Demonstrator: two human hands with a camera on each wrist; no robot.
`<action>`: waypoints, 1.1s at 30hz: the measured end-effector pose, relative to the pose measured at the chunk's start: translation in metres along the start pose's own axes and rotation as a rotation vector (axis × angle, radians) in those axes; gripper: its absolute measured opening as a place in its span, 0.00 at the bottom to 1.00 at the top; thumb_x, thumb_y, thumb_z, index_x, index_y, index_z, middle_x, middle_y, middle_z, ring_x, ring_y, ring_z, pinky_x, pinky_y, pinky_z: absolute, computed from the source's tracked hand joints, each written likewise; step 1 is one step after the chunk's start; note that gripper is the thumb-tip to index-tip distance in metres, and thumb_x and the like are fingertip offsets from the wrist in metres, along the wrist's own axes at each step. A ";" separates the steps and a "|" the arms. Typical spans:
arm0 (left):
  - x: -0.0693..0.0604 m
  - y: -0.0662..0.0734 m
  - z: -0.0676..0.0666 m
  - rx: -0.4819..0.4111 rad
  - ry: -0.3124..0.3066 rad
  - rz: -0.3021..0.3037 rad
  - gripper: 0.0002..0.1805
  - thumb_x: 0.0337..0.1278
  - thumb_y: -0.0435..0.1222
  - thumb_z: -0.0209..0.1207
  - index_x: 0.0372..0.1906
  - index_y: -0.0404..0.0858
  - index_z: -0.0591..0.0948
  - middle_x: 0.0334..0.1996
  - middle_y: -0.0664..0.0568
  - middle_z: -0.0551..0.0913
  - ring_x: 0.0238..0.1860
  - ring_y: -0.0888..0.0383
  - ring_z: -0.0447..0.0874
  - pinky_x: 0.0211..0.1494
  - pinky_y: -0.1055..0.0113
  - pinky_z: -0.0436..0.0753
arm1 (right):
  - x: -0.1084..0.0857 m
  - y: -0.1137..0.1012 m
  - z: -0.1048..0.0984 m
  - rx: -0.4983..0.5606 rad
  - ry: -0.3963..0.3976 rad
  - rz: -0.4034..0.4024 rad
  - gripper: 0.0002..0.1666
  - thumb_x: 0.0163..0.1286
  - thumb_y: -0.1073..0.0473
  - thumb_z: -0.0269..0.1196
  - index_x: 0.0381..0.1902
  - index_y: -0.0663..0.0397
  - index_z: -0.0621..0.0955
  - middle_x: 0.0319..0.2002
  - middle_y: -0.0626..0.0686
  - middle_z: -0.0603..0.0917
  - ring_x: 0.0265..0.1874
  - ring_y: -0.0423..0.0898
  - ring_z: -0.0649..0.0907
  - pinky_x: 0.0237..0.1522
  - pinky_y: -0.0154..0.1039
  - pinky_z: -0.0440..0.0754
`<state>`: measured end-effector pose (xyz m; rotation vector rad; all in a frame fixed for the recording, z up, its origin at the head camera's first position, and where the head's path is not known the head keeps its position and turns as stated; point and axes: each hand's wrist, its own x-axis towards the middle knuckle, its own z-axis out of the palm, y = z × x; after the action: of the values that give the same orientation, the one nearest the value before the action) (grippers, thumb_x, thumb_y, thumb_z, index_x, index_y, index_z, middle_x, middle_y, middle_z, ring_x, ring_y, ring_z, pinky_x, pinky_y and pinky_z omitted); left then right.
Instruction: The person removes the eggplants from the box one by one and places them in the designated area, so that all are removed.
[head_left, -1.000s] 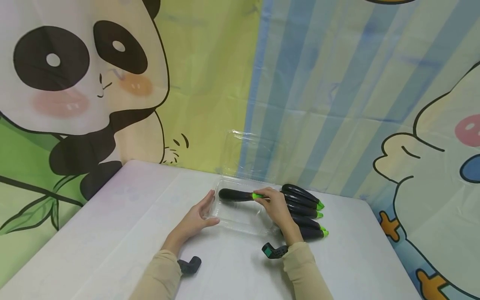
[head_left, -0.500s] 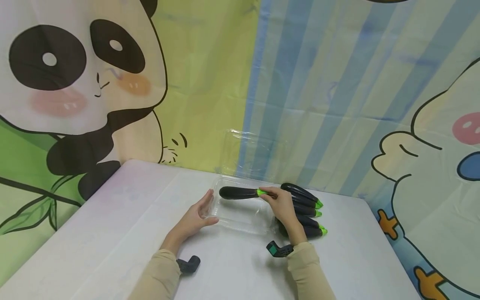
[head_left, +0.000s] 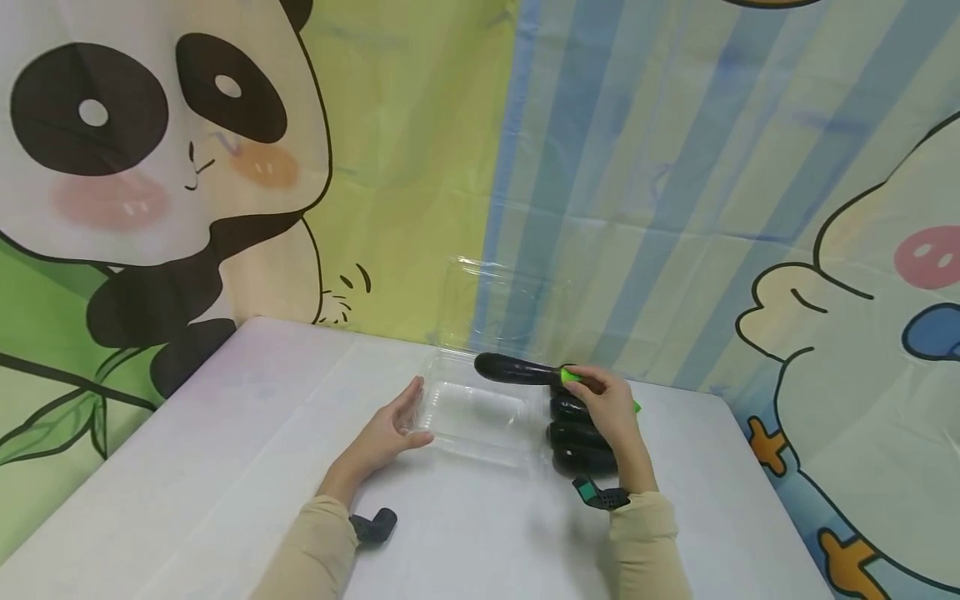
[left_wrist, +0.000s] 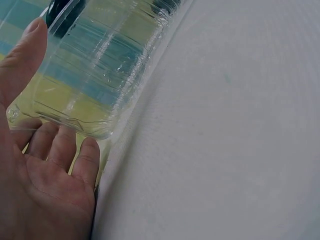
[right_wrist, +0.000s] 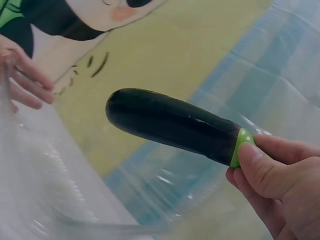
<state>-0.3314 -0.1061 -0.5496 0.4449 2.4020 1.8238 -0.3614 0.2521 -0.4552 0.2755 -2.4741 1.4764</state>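
Note:
My right hand (head_left: 609, 406) pinches the green stem end of a dark eggplant (head_left: 514, 368) between thumb and fingers. Raised over the back right of a clear plastic clamshell box (head_left: 480, 450), the eggplant points its rounded end to the left; the right wrist view gives a closer look at this eggplant (right_wrist: 170, 123). My left hand (head_left: 382, 429) rests against the box's left side, fingers along the wall and thumb spread toward the front. In the left wrist view, the fingers of the left hand (left_wrist: 55, 170) lie loosely at the edge of the box (left_wrist: 95, 75).
Several more eggplants (head_left: 581, 460) lie in a row at the box's right, partly hidden behind my right hand. The box's clear lid (head_left: 495, 304) stands raised at the back, near the printed curtain (head_left: 420, 167). White covering spreads over the table (head_left: 247, 467).
My right hand has lifted the eggplant and carried it right and slightly back, from over the box toward the row. My left hand stays at the box's left side.

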 end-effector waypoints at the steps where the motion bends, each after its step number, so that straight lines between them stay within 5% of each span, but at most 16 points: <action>1: 0.000 0.000 0.000 -0.001 0.001 -0.003 0.57 0.46 0.46 0.70 0.76 0.52 0.45 0.76 0.62 0.45 0.76 0.59 0.43 0.77 0.58 0.48 | -0.001 0.001 -0.006 0.020 0.016 0.007 0.17 0.63 0.61 0.64 0.50 0.55 0.83 0.50 0.58 0.82 0.40 0.29 0.82 0.41 0.25 0.83; 13: 0.000 0.000 -0.001 -0.029 -0.008 0.010 0.57 0.47 0.46 0.70 0.76 0.50 0.45 0.76 0.61 0.44 0.77 0.57 0.41 0.78 0.55 0.46 | -0.010 0.033 -0.066 -0.073 0.218 0.149 0.20 0.64 0.50 0.64 0.53 0.47 0.82 0.43 0.38 0.83 0.40 0.26 0.79 0.41 0.22 0.79; 20: 0.001 -0.002 -0.001 -0.019 -0.008 -0.008 0.58 0.45 0.48 0.70 0.76 0.52 0.45 0.76 0.62 0.44 0.77 0.59 0.41 0.78 0.56 0.45 | -0.013 0.071 -0.077 -0.056 0.317 0.211 0.19 0.64 0.54 0.64 0.52 0.52 0.83 0.35 0.29 0.81 0.38 0.26 0.78 0.40 0.19 0.76; 28: -0.001 0.000 -0.002 -0.045 -0.018 0.004 0.57 0.47 0.45 0.70 0.76 0.50 0.44 0.77 0.59 0.43 0.77 0.56 0.40 0.78 0.53 0.45 | -0.018 0.104 -0.076 -0.049 0.301 0.350 0.21 0.65 0.51 0.63 0.53 0.51 0.82 0.39 0.35 0.81 0.40 0.29 0.77 0.42 0.23 0.75; 33: -0.001 0.000 -0.001 -0.039 -0.013 0.005 0.57 0.46 0.46 0.70 0.76 0.50 0.45 0.77 0.59 0.43 0.77 0.55 0.39 0.78 0.52 0.44 | -0.021 0.116 -0.076 -0.036 0.286 0.357 0.22 0.62 0.49 0.65 0.52 0.51 0.82 0.36 0.32 0.83 0.38 0.28 0.78 0.40 0.22 0.75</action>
<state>-0.3309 -0.1066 -0.5491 0.4580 2.3553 1.8603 -0.3660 0.3746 -0.5242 -0.3790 -2.3931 1.4721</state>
